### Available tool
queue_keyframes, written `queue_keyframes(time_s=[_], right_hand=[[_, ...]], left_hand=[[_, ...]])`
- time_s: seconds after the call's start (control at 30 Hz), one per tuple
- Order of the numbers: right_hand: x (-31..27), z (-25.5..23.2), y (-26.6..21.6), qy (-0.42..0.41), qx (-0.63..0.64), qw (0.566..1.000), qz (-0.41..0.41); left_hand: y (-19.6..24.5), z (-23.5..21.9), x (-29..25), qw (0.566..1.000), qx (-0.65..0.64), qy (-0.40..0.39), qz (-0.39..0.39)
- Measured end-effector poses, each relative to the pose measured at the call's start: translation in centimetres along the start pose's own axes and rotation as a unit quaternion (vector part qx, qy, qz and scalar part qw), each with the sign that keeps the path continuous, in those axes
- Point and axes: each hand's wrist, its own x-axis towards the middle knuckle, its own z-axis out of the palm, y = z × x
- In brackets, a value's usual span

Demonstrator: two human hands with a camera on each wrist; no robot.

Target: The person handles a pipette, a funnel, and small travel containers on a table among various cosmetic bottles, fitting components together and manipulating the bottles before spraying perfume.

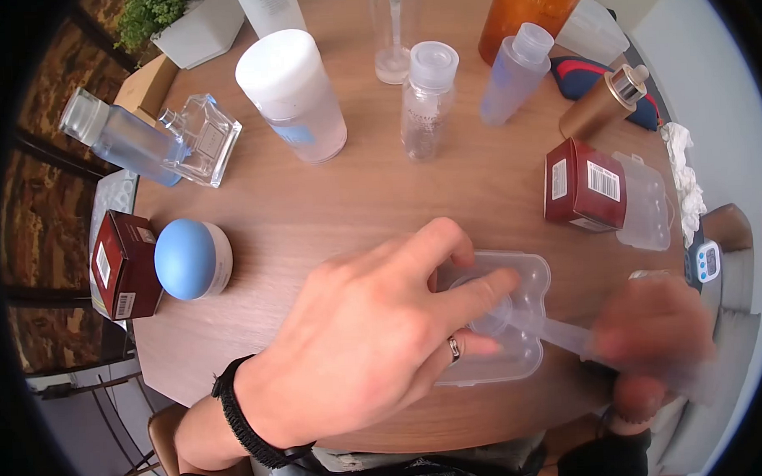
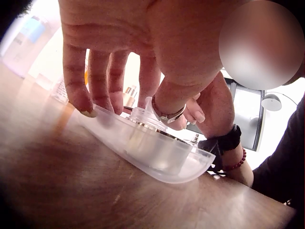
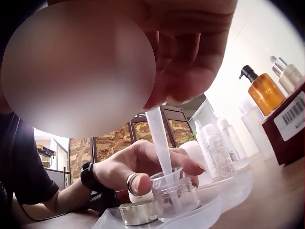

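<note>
My left hand reaches palm down over a clear plastic tray. Its ringed thumb and forefinger pinch a small clear jar with a threaded neck, standing in the tray. Beside the jar lies a round metallic lid. My right hand, blurred in the head view, grips a translucent tapered plastic stick. The narrow end of the stick goes down through the mouth of the jar. The upper end of the stick is hidden in the hand.
Ahead stand several bottles, among them a white-capped bottle, a small clear bottle and an amber bottle. On the left are a blue-lidded jar and a dark red box. Another red box sits at the right.
</note>
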Motion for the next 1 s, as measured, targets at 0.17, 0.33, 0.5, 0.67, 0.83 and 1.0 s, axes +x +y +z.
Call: queue_keyframes(time_s=[0.17,0.33,0.5,0.67,0.83,1.0], right_hand=[[0.2,0.1,0.1,-0.015,-0.006,0.997,-0.069],[0.3,-0.8,0.6,-0.054,-0.017,0.991,-0.123],[0.4,-0.5,0.5,-0.052,-0.031,0.991,-0.124],[0.3,-0.5,-0.2,-0.071,-0.024,0.995,-0.060],[0.5,-1.0,1.6,-0.074,0.039,0.988,-0.129],[-0.5,-0.4,0.3,-0.002,0.019,0.999,-0.039]], left_hand=[[0.2,-0.4,0.1,1.000,0.017,-0.021,-0.005],[0.2,-0.4,0.1,1.000,0.017,-0.020,-0.007],[0.1,-0.2,0.0,1.000,0.022,-0.010,-0.001],[0.0,0.0,-0.1,1.000,0.022,-0.003,-0.002],[0.1,0.0,-0.1,1.000,0.013,-0.001,-0.006],[0.1,-0.2,0.1,1.000,0.024,0.004,0.006]])
